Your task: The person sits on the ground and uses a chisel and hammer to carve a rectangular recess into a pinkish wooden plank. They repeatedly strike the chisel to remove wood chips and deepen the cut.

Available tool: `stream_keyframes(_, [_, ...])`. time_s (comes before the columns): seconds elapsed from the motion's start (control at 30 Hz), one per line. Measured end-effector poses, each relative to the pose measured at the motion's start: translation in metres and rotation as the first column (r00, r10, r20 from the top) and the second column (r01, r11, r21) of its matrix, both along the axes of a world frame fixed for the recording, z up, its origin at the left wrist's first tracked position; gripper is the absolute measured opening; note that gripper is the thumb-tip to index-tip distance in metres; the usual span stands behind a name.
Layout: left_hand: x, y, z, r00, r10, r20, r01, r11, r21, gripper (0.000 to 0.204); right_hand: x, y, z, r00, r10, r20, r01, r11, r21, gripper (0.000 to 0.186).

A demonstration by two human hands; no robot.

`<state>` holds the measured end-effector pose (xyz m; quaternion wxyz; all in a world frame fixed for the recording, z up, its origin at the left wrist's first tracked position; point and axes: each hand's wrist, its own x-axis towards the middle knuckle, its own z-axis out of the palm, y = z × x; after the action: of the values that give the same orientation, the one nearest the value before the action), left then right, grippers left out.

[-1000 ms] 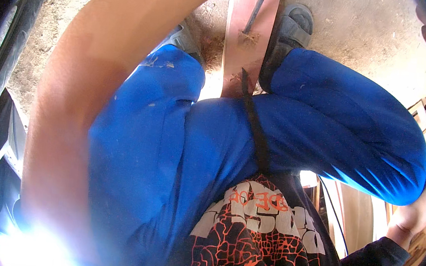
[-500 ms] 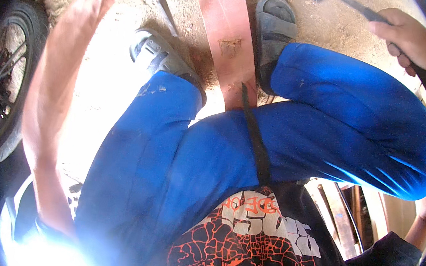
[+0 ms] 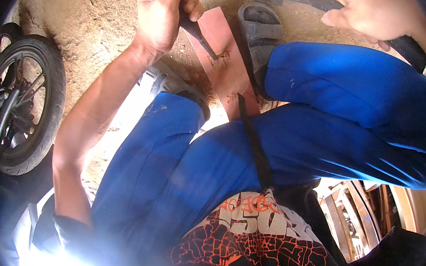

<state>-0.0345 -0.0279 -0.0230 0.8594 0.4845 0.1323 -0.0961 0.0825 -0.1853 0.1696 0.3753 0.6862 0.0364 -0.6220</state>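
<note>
A flat reddish wooden board (image 3: pixel 220 33) lies on the ground between my feet, with a rough cut patch near its middle. My left hand (image 3: pixel 159 22) is closed around a chisel (image 3: pixel 201 40) with a pale, frayed handle top. The chisel slants down so that its tip meets the cut patch. At the upper right my right hand (image 3: pixel 375 18) grips a hammer (image 3: pixel 315 1) by its dark handle, the metal head pointing left beyond my sandal. A second small cut shows on the board close to my blue trousers.
A sandal (image 3: pixel 260 30) stands right of the board and another sandal (image 3: pixel 179 83) left of it. A dark strap (image 3: pixel 255 142) crosses my lap to the board. At far left is a spoked wheel (image 3: pixel 54 102); wooden pieces (image 3: pixel 341 217) lie behind my right leg.
My left hand has come right and down, bringing the chisel tip onto the board's cut patch. The hammer has shifted left with my right hand. The board's far end now appears lower in view.
</note>
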Motion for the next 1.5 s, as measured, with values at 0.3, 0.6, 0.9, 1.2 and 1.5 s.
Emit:
stream_keyframes(0.3, [-0.008, 0.014, 0.013, 0.987, -0.152, -0.045, 0.158, 0.960, 0.231, 0.020, -0.028, -0.019, 0.011, 0.892, 0.443, 0.095, -0.450, 0.845, 0.287, 0.046])
stream_keyframes(0.6, [-0.034, 0.012, 0.034, 0.185, -0.784, -0.593, 0.757, -0.271, 0.594, 0.091, -0.015, -0.022, 0.004, 0.958, 0.258, -0.123, -0.226, 0.947, 0.229, 0.044])
stream_keyframes(0.9, [-0.092, -0.004, -0.016, 0.268, -0.845, -0.462, 0.748, -0.119, 0.653, 0.109, -0.028, -0.015, 0.002, 0.948, 0.315, -0.041, -0.310, 0.946, 0.098, 0.042])
stream_keyframes(1.2, [-0.090, -0.008, -0.017, 0.309, -0.839, -0.447, 0.776, -0.049, 0.629, 0.108, -0.027, -0.006, -0.003, 0.969, 0.246, 0.001, -0.244, 0.962, 0.119, 0.043])
stream_keyframes(1.5, [-0.083, 0.007, -0.018, 0.491, -0.753, -0.439, 0.856, 0.322, 0.405, 0.084, -0.011, -0.056, -0.034, 0.954, 0.301, 0.010, -0.279, 0.870, 0.407, 0.033])
